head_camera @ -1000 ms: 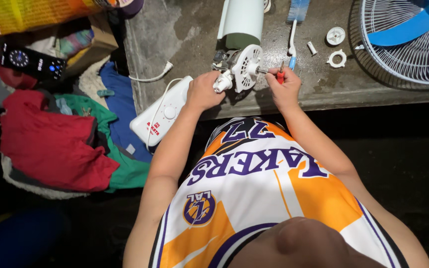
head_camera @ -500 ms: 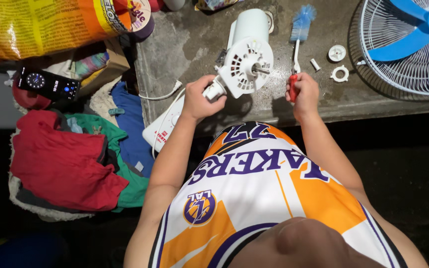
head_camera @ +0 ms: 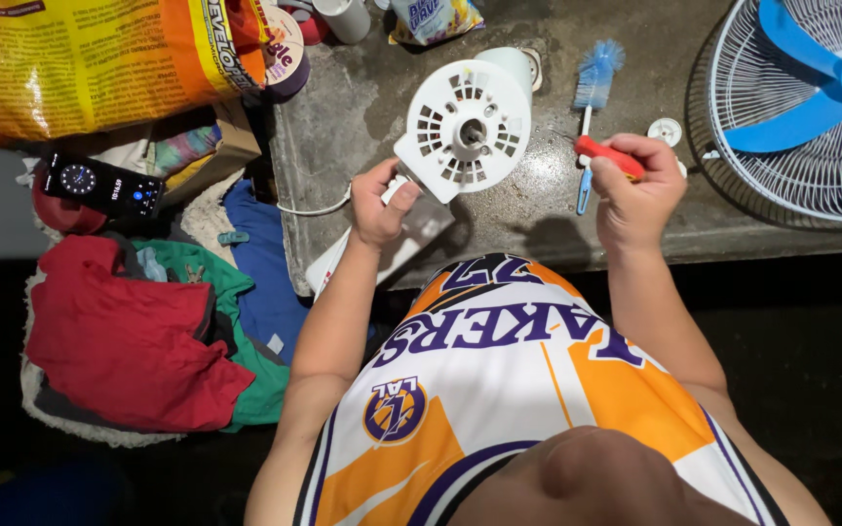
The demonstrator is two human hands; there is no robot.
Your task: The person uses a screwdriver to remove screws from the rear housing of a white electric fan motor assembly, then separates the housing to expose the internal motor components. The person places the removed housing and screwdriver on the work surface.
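Item: white fan motor housing (head_camera: pixel 467 127) clasped in left hand (head_camera: pixel 379 203), red-handled tool (head_camera: pixel 609 157) clenched in right hand (head_camera: pixel 635 190); advisably steadied above worktop (head_camera: pixel 363 127) near blue brush (head_camera: pixel 592 88).

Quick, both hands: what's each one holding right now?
Left hand: closed, holding the white fan motor housing by its lower edge.
Right hand: closed on a red-handled tool.

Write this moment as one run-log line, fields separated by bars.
left hand: grips white fan motor housing | right hand: grips red-handled tool | blue brush: on concrete counter
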